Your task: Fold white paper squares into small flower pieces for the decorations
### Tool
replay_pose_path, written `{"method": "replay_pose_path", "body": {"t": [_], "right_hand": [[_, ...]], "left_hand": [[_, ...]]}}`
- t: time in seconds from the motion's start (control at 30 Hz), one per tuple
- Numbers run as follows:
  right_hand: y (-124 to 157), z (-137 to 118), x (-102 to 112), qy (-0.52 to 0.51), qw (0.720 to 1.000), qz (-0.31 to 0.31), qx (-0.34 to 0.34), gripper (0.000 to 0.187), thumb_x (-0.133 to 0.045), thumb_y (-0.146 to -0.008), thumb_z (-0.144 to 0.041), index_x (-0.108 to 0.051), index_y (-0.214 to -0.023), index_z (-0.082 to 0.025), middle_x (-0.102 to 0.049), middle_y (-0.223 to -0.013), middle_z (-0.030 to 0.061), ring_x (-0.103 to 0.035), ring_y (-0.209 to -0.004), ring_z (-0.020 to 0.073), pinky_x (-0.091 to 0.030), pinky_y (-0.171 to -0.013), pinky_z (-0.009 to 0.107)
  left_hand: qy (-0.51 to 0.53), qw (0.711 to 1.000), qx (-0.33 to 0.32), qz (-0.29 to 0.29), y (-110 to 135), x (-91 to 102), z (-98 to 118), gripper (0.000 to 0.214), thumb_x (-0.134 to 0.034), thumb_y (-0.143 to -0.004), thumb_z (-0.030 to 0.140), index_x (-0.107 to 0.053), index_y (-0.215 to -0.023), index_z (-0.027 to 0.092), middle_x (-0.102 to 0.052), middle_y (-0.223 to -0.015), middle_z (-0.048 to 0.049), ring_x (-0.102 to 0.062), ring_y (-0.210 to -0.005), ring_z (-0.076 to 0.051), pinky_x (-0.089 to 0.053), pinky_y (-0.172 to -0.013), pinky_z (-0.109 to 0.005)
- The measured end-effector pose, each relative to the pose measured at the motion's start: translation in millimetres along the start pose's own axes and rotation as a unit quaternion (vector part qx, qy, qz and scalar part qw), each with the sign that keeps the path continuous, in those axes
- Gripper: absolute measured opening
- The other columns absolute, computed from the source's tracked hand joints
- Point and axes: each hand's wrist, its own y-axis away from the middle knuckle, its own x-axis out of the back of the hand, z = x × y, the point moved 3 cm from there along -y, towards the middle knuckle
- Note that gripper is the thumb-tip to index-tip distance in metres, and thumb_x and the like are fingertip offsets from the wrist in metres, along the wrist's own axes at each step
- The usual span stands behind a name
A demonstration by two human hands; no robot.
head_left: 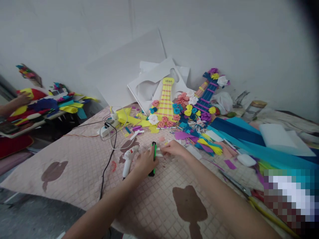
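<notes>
On the table (82, 169), with the left hand (146, 162) as clock centre, a glue gun (127, 164) lies at nine o'clock, a power strip (106, 130) at ten, a guitar (166, 99) at one before leaning boards (139, 49), a jar (253, 111) at two.

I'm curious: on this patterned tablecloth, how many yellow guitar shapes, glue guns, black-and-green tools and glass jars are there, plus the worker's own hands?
Yellow guitar shape: 1
Glue gun: 1
Black-and-green tool: 1
Glass jar: 1
Hands, left hand and right hand: 2
Total: 6
</notes>
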Motion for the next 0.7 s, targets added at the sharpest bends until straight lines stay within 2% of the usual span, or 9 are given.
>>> {"method": "replay_pose_path", "body": {"t": [0.13,0.23,0.3,0.4,0.5,0.6,0.7], "right_hand": [[20,8,44,0.012,0.996,0.084,0.028,0.031,-0.052,-0.075,-0.039,-0.066,-0.070,-0.012,-0.068,-0.071,0.0070,-0.058,-0.052,0.0108,-0.030,-0.040,0.018],[42,25,76,0.037,0.987,0.150,0.036,0.029,-0.050,-0.075,-0.036,-0.065,-0.068,-0.012,-0.067,-0.069,0.0073,-0.058,-0.053,0.0126,-0.035,-0.045,0.021],[54,41,88,0.061,0.980,0.185,0.035,0.024,-0.053,-0.072,-0.032,-0.066,-0.068,-0.012,-0.066,-0.067,0.0065,-0.058,-0.056,0.0150,-0.038,-0.051,0.023],[64,67,94,0.094,0.968,0.232,0.023,0.018,-0.055,-0.068,-0.026,-0.066,-0.072,-0.013,-0.067,-0.074,0.0076,-0.060,-0.069,0.0195,-0.041,-0.061,0.027],[64,86,89,0.110,0.960,0.256,0.016,0.021,-0.057,-0.066,-0.025,-0.065,-0.080,-0.012,-0.066,-0.076,0.0074,-0.059,-0.069,0.0197,-0.042,-0.064,0.029],[61,93,84,0.112,0.958,0.263,0.016,0.032,-0.060,-0.065,-0.027,-0.063,-0.092,-0.011,-0.065,-0.072,0.0056,-0.058,-0.066,0.0189,-0.042,-0.061,0.028],[62,94,79,0.099,0.962,0.255,0.015,0.037,-0.060,-0.066,-0.028,-0.060,-0.099,-0.011,-0.065,-0.071,0.0047,-0.059,-0.065,0.0179,-0.043,-0.059,0.027]], "left_hand": [[0.001,1.000,0.002,-0.003,0,-1.0,-1,0.043,-0.039,-0.081,0.030,-0.037,-0.122,0.016,-0.064,-0.088,-0.0111,-0.061,-0.084,-0.029,-0.046,-0.068,-0.038],[-0.003,1.000,0.011,0.001,1,2.8,-2,0.042,-0.038,-0.082,0.037,-0.040,-0.118,0.015,-0.064,-0.090,-0.0137,-0.061,-0.083,-0.031,-0.045,-0.069,-0.041],[-0.006,1.000,0.008,0.022,2,8.5,-2,0.043,-0.036,-0.084,0.041,-0.040,-0.117,0.015,-0.062,-0.096,-0.0147,-0.060,-0.086,-0.030,-0.045,-0.070,-0.038],[0.006,0.998,-0.012,0.064,1,18.5,8,0.040,-0.036,-0.084,0.039,-0.039,-0.118,0.018,-0.062,-0.098,-0.0117,-0.058,-0.090,-0.028,-0.044,-0.070,-0.035],[0.041,0.996,-0.047,0.066,-1,23.4,28,0.039,-0.038,-0.084,0.037,-0.037,-0.119,0.019,-0.062,-0.096,-0.0097,-0.058,-0.090,-0.025,-0.043,-0.071,-0.032],[0.104,0.988,-0.104,0.055,-7,21.7,52,0.039,-0.040,-0.084,0.037,-0.037,-0.119,0.020,-0.063,-0.090,-0.0064,-0.060,-0.082,-0.022,-0.042,-0.066,-0.028],[0.176,0.972,-0.151,0.045,-14,14.1,69,0.036,-0.040,-0.084,0.036,-0.041,-0.116,0.019,-0.059,-0.073,-0.0015,-0.058,-0.068,-0.017,-0.040,-0.059,-0.025]]}}
